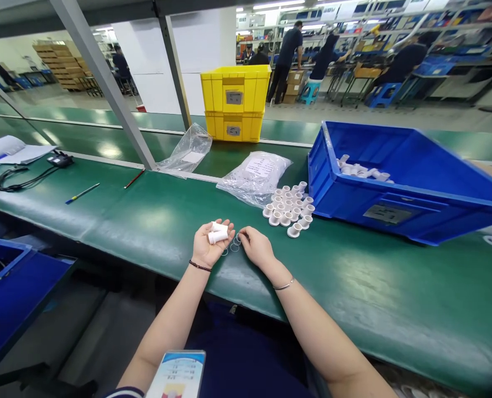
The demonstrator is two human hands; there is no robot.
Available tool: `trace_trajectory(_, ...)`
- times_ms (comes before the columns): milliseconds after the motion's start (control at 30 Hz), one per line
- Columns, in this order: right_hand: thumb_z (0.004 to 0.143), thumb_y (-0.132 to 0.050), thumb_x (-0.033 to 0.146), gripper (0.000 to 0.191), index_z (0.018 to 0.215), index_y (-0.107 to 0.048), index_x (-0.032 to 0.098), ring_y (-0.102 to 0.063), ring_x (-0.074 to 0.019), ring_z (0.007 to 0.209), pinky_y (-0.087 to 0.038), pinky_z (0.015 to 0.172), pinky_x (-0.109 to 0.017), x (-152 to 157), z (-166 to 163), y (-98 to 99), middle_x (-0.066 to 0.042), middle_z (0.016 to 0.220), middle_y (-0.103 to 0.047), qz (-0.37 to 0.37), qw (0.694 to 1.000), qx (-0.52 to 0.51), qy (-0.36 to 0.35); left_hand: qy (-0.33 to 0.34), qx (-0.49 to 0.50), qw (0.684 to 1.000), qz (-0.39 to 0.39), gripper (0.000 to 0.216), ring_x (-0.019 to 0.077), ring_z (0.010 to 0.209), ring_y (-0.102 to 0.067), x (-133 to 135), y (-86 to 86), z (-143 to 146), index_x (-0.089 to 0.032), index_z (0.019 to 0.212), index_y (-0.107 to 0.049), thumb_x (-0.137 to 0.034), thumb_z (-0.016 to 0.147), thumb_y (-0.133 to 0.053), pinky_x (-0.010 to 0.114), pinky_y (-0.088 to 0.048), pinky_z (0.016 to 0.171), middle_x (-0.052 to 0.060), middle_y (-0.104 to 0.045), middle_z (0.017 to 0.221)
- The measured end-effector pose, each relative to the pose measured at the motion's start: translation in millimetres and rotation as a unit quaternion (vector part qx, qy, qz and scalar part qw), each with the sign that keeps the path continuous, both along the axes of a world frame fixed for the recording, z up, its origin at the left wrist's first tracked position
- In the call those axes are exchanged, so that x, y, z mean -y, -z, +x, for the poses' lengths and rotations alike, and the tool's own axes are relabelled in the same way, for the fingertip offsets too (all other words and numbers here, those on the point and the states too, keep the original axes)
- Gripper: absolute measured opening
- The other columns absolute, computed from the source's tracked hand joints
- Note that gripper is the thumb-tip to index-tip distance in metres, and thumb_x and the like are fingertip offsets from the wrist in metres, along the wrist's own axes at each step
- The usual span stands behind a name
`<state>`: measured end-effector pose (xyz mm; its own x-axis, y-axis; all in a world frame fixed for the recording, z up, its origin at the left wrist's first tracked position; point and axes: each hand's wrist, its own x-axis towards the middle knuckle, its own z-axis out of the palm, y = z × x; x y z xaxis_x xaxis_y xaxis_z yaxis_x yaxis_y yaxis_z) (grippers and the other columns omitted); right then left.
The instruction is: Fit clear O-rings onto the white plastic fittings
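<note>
My left hand [208, 243] is palm up, its fingers curled round two white plastic flanged sleeves [218, 237] that lie side by side. Close by on the right, my right hand [256, 246] is lowered to the green bench top, thumb and fingertips pinched on a thin clear ring [238, 237]. More thin rings [235, 247] lie on the bench between the two hands. Beyond my right hand stands a cluster of similar white sleeves [287, 207], flange down on the bench.
A blue bin [395, 204] with white sleeves inside stands at the right. Behind are a clear bag [256, 174] with a label, another plastic bag [190, 152] and stacked yellow crates [234, 105]. A pen [82, 193], cable and notebook lie left. A metal post [105, 83] rises at the left.
</note>
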<state>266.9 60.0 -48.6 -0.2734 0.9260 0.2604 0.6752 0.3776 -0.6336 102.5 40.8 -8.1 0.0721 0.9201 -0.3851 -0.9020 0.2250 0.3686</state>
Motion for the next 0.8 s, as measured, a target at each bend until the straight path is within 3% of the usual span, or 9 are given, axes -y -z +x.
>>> trace_trajectory(100, 0.091, -0.047, 0.028, 0.013, 0.089, -0.058, 0.021, -0.059, -0.0173, 0.075, -0.044, 0.071, -0.029, -1, 1, 0.8, -0.002, 0.086, -0.064, 0.003, 0.997, -0.072, 0.014, 0.032, -0.01, 0.999, 0.018, 0.02, 0.0244, 0.088, -0.064, 5, -0.1, 0, -0.012, 0.098, -0.057, -0.024, 0.088, -0.044, 0.037, -0.055, 0.068, 0.015, -0.062, 0.104)
trace_trajectory(200, 0.091, -0.046, 0.035, 0.018, 0.091, -0.055, 0.02, -0.06, -0.0177, 0.075, -0.046, 0.073, -0.03, -1, 1, -1.7, -0.004, 0.085, -0.064, 0.004, 0.982, -0.189, 0.027, 0.083, -0.042, 0.995, 0.034, 0.024, 0.0174, 0.07, -0.061, 9, 2.4, 2, -0.016, 0.102, -0.057, -0.036, 0.094, -0.044, 0.029, -0.051, 0.058, 0.008, -0.061, 0.085)
trace_trajectory(267, 0.091, -0.046, 0.039, 0.021, 0.093, -0.054, 0.019, -0.06, -0.0174, 0.074, -0.048, 0.073, -0.03, 1, 0, -5.3, -0.005, 0.085, -0.064, -0.001, 0.967, -0.254, 0.025, 0.121, -0.055, 0.99, 0.041, 0.025, 0.0171, 0.07, -0.06, 11, 4.8, 4, -0.019, 0.105, -0.056, -0.039, 0.093, -0.047, 0.028, -0.05, 0.058, 0.005, -0.057, 0.077)
trace_trajectory(433, 0.09, -0.051, 0.039, 0.021, 0.095, -0.056, 0.019, -0.06, -0.0171, 0.078, -0.048, 0.067, -0.027, 5, 0, -13.3, -0.005, 0.089, -0.063, -0.004, 0.949, -0.315, 0.006, 0.181, -0.161, 0.965, 0.103, 0.044, 0.0168, 0.075, -0.058, 17, 8.2, 14, -0.023, 0.124, -0.052, -0.028, 0.082, -0.065, 0.029, -0.052, 0.058, 0.006, -0.057, 0.093)
trace_trajectory(533, 0.091, -0.049, 0.037, 0.02, 0.096, -0.057, 0.019, -0.059, -0.0168, 0.079, -0.048, 0.067, -0.027, 5, 1, -14.2, -0.005, 0.09, -0.061, 0.007, 0.951, -0.308, -0.01, 0.174, -0.297, 0.927, 0.149, 0.054, 0.0143, 0.069, -0.052, 20, 9.2, 20, -0.023, 0.128, -0.051, -0.033, 0.078, -0.069, 0.026, -0.051, 0.054, 0.004, -0.054, 0.089)
trace_trajectory(633, 0.091, -0.048, 0.035, 0.019, 0.095, -0.058, 0.019, -0.058, -0.017, 0.081, -0.048, 0.068, -0.027, 5, 0, -13.2, -0.005, 0.091, -0.061, 0.012, 0.957, -0.289, -0.023, 0.176, -0.434, 0.866, 0.176, 0.054, 0.0136, 0.066, -0.05, 22, 11.4, 24, -0.024, 0.129, -0.05, -0.04, 0.08, -0.067, 0.023, -0.048, 0.051, 0.005, -0.055, 0.092)
trace_trajectory(700, 0.091, -0.048, 0.034, 0.019, 0.095, -0.059, 0.019, -0.059, -0.0172, 0.082, -0.048, 0.069, -0.028, 5, 0, -12.5, -0.005, 0.092, -0.061, 0.011, 0.961, -0.276, -0.028, 0.174, -0.503, 0.825, 0.191, 0.049, 0.0131, 0.062, -0.05, 22, 13.8, 25, -0.023, 0.124, -0.052, -0.042, 0.081, -0.065, 0.023, -0.045, 0.049, 0.005, -0.056, 0.093)
trace_trajectory(800, 0.09, -0.049, 0.034, 0.019, 0.094, -0.059, 0.019, -0.058, -0.017, 0.081, -0.048, 0.068, -0.028, 6, 0, -12.5, -0.005, 0.091, -0.061, 0.003, 0.963, -0.267, -0.035, 0.122, -0.567, 0.787, 0.208, 0.034, 0.0144, 0.06, -0.05, 22, 17.2, 25, -0.021, 0.107, -0.055, -0.044, 0.083, -0.062, 0.025, -0.042, 0.052, 0.003, -0.055, 0.082)
